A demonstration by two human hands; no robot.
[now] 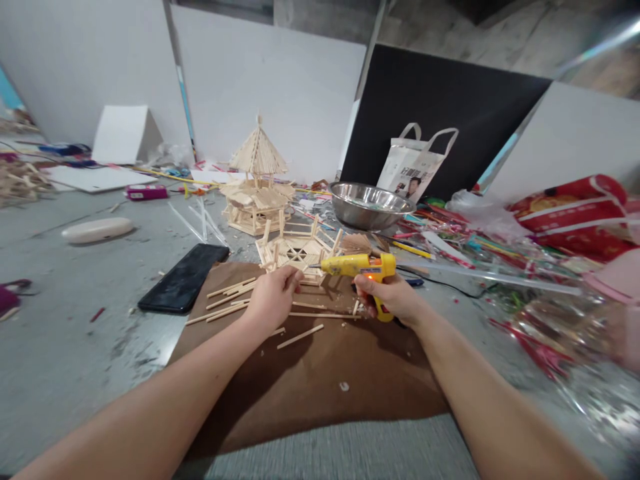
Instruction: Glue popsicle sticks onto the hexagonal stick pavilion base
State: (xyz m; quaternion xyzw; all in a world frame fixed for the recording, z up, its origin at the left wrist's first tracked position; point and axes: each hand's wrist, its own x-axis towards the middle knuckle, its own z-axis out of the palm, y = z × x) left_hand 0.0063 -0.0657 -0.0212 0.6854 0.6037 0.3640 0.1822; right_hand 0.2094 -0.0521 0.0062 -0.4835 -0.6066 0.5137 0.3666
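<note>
Both forearms are stretched forward from the near edge, the left one slanted toward the right and the right one toward the left, over a brown sheet point(350, 380) with a glossy white speck on it. On the sheet, loose sticks point(301, 337) are scattered, pale, thin and straight, most of them beside and beyond the left wrist. Of the two hands, the left hand point(273, 297) is held low with its back turned up and its fingertips drawn narrowly together; whether anything is pinched there cannot be told. By the right hand point(393, 297) a yellow glue gun point(360, 263) is gripped at the handle, its nozzle aimed left, close to the left fingertips. An orange glow is seen on its body, and a long translucent glue stick point(500, 277) is extended from its rear toward the right. Just beyond the nozzle, a low stick frame point(313, 250) is set at the sheet's far edge, pale and many-sided, with short upright posts around its rim and an opening crossed by thin bars. Farther back, a tiered stick pavilion point(257, 190) is topped by a pointed roof.
</note>
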